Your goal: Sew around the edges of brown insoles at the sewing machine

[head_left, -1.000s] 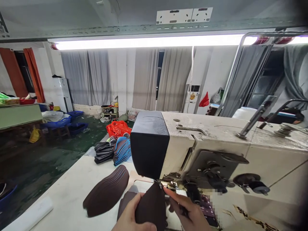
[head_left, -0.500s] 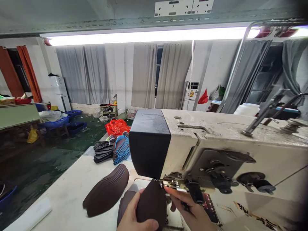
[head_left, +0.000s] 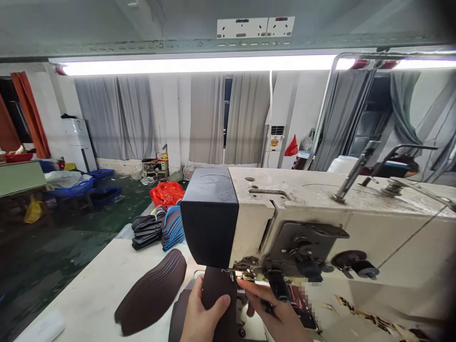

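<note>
My left hand (head_left: 205, 311) is closed on a dark brown insole-shaped piece (head_left: 218, 294), thumb on top and fingers along its left edge. The far end of this piece runs under the sewing machine head (head_left: 210, 228), beside the presser foot (head_left: 233, 276). On the other side is my right hand (head_left: 272, 308), its index fingertip at the piece's right edge close to the foot. Its other fingers are curled around something dark, mostly hidden. More brown pieces (head_left: 180, 308) lie partly under my left hand. A fanned stack of brown insole pieces (head_left: 151, 292) rests on the table to the left.
Behind the stack lie bundles of black pieces (head_left: 147, 230) and blue-edged pieces (head_left: 173, 228), with a red plastic bag (head_left: 166, 193) beyond. The machine arm (head_left: 306, 190) fills the right side. A white object (head_left: 46, 327) lies at the table's near left edge.
The brown piece has turned and slid farther under the machine head. My left thumb sits higher on it. My right hand stays by the presser foot. The whole view has shifted slightly.
</note>
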`<state>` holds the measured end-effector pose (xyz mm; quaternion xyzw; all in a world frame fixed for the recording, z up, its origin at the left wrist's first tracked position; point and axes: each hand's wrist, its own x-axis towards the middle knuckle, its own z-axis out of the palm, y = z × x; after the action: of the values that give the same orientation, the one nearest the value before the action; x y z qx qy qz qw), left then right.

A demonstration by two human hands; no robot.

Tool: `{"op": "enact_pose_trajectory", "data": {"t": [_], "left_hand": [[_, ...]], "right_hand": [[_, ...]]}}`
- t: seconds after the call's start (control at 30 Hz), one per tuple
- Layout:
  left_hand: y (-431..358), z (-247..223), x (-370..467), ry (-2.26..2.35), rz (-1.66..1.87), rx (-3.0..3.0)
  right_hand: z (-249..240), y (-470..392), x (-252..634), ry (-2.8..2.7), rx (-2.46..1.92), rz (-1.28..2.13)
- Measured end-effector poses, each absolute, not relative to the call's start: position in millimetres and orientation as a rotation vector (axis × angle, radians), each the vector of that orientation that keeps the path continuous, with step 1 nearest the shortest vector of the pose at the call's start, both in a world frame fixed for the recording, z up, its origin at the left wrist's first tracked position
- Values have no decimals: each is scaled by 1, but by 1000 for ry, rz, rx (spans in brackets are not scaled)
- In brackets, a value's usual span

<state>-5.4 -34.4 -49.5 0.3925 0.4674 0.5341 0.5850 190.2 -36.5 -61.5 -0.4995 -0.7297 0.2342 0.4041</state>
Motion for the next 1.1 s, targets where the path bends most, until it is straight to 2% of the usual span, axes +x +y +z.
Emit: {"op": "enact_pose_trajectory", "data": {"t": [0.17,0.37,0.7,0.93,1.1], "left_hand": [[-43,-49,4,1137,1292,916],[-51,-47,1,906,1253,889],[-38,-14,-30,853,891,968],[-19,-10,-27,857,960,1004],[-18,-17,-17,911,1091,935]], "right_hand": [[-59,-36,189,-1800,-1223,569],[-43,-39,185,-1850,-1195,514],[-50,-39,184,-1848,-1207,508],[-53,-37,186,-1875,-1151,607],[-52,-37,185,-1886,-1150,554]]}}
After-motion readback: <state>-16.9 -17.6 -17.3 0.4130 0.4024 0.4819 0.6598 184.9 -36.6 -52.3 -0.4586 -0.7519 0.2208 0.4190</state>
